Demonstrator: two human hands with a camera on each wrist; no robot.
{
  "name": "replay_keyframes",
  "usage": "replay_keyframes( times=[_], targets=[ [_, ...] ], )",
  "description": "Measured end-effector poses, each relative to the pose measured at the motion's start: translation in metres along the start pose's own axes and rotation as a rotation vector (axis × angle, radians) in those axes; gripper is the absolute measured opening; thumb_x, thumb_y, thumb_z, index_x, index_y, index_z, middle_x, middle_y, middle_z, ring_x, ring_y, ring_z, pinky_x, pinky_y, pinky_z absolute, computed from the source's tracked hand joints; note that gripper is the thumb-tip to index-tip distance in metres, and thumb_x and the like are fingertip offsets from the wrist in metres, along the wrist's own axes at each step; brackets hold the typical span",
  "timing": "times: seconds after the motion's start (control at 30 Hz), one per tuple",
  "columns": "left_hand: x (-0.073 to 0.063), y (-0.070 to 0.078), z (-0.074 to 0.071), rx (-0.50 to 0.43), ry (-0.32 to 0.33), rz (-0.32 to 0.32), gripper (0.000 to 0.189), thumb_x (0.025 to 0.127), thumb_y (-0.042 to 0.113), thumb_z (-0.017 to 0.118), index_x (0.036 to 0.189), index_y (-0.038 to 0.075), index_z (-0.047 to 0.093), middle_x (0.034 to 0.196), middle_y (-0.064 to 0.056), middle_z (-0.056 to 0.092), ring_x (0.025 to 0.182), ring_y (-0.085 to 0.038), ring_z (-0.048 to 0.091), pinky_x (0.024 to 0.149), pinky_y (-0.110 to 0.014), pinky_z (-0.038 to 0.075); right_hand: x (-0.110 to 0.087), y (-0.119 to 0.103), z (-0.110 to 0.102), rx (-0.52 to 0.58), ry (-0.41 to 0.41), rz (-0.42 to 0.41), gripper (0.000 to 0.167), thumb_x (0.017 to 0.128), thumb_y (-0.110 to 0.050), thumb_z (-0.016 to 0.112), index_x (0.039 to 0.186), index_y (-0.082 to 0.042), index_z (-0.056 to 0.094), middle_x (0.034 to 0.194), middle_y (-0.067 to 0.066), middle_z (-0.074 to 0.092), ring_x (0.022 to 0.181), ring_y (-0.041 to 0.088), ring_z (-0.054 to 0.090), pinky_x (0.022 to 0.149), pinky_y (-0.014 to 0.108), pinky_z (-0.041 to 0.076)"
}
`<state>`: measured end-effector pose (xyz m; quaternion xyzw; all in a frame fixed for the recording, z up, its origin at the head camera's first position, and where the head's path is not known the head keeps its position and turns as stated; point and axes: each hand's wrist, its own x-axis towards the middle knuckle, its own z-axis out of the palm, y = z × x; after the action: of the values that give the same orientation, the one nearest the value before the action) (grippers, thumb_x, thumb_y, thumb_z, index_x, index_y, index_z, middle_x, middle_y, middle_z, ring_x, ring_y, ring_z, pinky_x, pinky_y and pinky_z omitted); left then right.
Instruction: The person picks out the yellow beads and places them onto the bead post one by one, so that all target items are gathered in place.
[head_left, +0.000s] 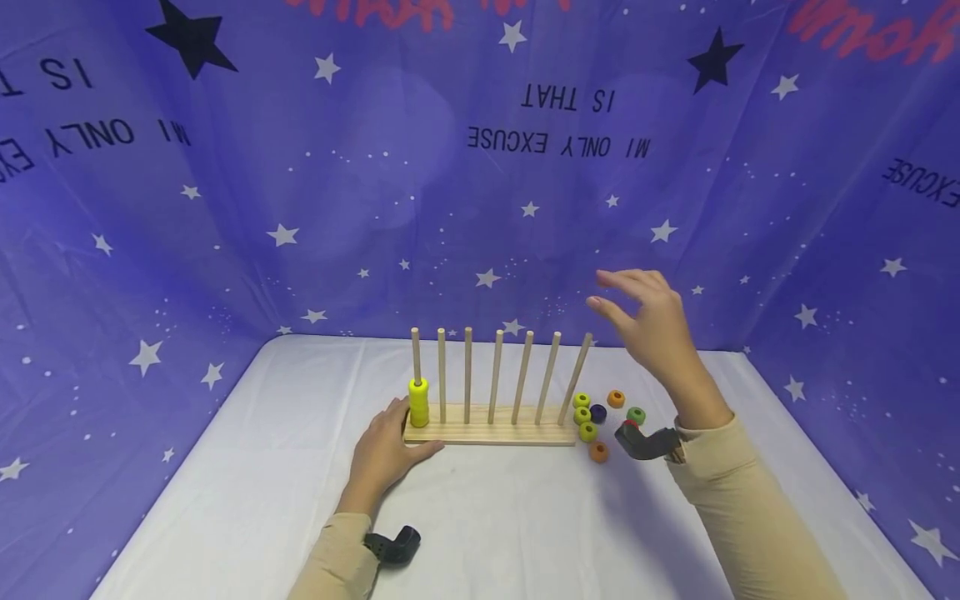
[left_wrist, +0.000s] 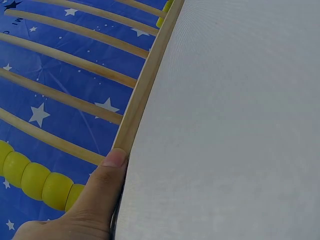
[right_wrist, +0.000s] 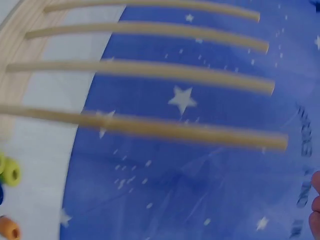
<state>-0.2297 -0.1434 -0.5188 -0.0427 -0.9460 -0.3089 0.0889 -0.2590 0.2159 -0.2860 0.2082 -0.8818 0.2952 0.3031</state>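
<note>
A wooden peg stand (head_left: 487, 435) with several upright rods stands on the white table. Yellow beads (head_left: 418, 404) are stacked on its leftmost rod; in the left wrist view this yellow stack (left_wrist: 36, 181) appears beside the thumb. My left hand (head_left: 384, 454) grips the left end of the base, its thumb (left_wrist: 102, 187) along the front edge and its other fingers behind. Raised above the right side of the table, my right hand (head_left: 654, 321) holds nothing, thumb and fingers apart. Only fingertips (right_wrist: 316, 205) of it show at the right wrist view's edge.
Right of the stand lie loose beads: yellow-green ones (head_left: 588, 432), a dark blue one (head_left: 597, 413), orange ones (head_left: 616, 398) and a green one (head_left: 636, 414). A red bead is partly hidden by the right wrist camera (head_left: 643, 442). Blue star-printed cloth (head_left: 450, 208) surrounds the table.
</note>
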Motion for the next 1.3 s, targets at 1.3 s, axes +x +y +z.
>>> replay_keyframes(
  times=[1.3],
  targets=[
    [0.0, 0.001, 0.0, 0.008, 0.001, -0.007, 0.101, 0.071, 0.065, 0.079, 0.152, 0.017, 0.04, 0.152, -0.011, 0.048, 0.145, -0.037, 0.039, 0.113, -0.061, 0.037, -0.091, 0.108, 0.105, -0.084, -0.448, 0.372, 0.043, 0.093, -0.027, 0.07, 0.126, 0.001, 0.065, 0.121, 0.018, 0.069, 0.11, 0.038, 0.063, 0.096, 0.054, 0.052]
  ],
)
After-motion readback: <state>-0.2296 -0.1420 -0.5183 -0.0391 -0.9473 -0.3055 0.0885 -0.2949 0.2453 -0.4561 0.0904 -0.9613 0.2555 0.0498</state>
